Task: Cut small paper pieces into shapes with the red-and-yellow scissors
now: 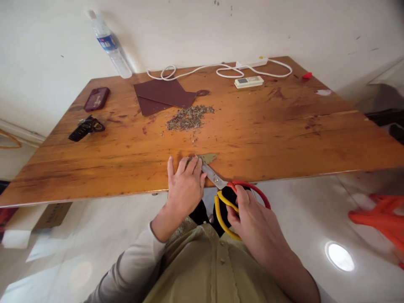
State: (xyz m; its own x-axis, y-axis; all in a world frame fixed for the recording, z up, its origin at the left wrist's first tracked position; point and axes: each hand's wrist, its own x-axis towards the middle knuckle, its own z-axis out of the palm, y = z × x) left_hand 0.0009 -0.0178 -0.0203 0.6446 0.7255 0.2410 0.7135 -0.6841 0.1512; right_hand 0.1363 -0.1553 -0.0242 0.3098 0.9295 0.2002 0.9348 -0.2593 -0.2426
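At the table's front edge my left hand (186, 185) presses down with bent fingers, little finger spread, on a flat olive-green leaf-like piece (208, 158). Part of that piece lies hidden under the fingertips. My right hand (252, 212) grips scissors (216, 179) by their red and yellow handles. The blades point up and left, their tips hidden at the left fingers and the green piece. Farther back lies a loose pile of small, dry, grey-brown shreds (190, 118), with a few crumbs scattered in front of it.
Dark maroon sheets (166, 96) lie behind the shreds. To the left are a maroon phone (97, 99), keys with a black holder (86, 128) and a plastic bottle (110, 46). A white power strip (252, 63) and a small white remote-like device (249, 82) lie at the back. Right stands something orange (378, 216).
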